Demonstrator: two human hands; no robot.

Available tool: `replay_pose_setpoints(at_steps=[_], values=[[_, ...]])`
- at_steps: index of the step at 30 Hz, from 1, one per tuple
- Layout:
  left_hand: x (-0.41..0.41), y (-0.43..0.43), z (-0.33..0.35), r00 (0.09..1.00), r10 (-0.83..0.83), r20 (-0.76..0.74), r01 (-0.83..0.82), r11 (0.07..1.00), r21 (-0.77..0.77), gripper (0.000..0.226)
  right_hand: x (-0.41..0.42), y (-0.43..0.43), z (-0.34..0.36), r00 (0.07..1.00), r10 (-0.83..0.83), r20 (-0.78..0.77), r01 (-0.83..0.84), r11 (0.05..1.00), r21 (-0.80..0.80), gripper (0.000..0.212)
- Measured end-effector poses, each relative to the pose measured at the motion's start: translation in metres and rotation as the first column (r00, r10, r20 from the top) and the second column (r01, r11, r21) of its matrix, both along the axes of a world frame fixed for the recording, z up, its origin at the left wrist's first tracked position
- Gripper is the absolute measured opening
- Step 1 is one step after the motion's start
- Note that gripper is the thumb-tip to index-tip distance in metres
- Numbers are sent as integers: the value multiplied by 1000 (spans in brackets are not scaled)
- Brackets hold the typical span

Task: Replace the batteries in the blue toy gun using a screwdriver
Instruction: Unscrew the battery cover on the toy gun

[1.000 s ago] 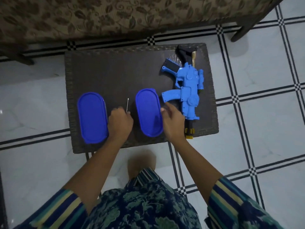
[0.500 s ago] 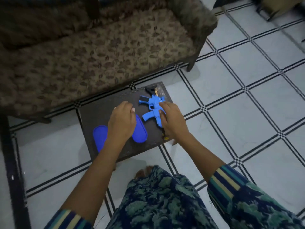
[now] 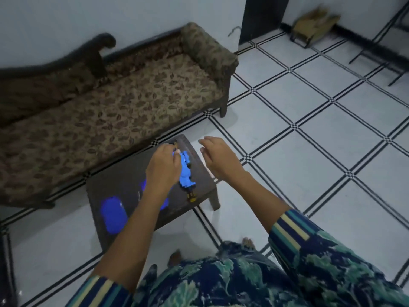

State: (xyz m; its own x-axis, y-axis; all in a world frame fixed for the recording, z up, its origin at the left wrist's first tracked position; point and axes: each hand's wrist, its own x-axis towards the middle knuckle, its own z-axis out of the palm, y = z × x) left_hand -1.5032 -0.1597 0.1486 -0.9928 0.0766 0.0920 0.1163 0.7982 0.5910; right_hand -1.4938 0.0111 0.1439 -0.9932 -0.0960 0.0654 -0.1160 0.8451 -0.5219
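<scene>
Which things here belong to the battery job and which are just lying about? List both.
Job:
blue toy gun
left hand, gripping it
right hand, open beside it
blue oval containers, probably for parts
dark table, the worktop

Lying about:
sofa
brown object by the far wall

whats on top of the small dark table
A blue gun near the right edge, with the left hand over its left side. Two blue lids: the left lid in plain view, the right lid mostly behind the left forearm. Anything under that arm is hidden.
</scene>
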Motion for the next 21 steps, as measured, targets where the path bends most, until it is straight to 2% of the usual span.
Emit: replay_pose_setpoints(at_steps=[5, 10, 17, 21], values=[[-17, 73, 3, 989, 146, 9, -146, 989, 3, 29, -17, 87, 15, 994, 109, -10, -108, 992, 57, 36], [-31, 138, -2, 975, 221, 24, -221, 975, 10, 29, -45, 155, 28, 986, 165, -18, -163, 984, 70, 36], [-79, 172, -14, 924, 370, 94, -373, 928, 15, 30, -119, 190, 14, 944, 329, 21, -329, 941, 78, 35], [-138, 181, -25, 876, 471, 106, -476, 879, 23, 30, -191, 195, 4, 881, 471, 46, -473, 873, 124, 37]])
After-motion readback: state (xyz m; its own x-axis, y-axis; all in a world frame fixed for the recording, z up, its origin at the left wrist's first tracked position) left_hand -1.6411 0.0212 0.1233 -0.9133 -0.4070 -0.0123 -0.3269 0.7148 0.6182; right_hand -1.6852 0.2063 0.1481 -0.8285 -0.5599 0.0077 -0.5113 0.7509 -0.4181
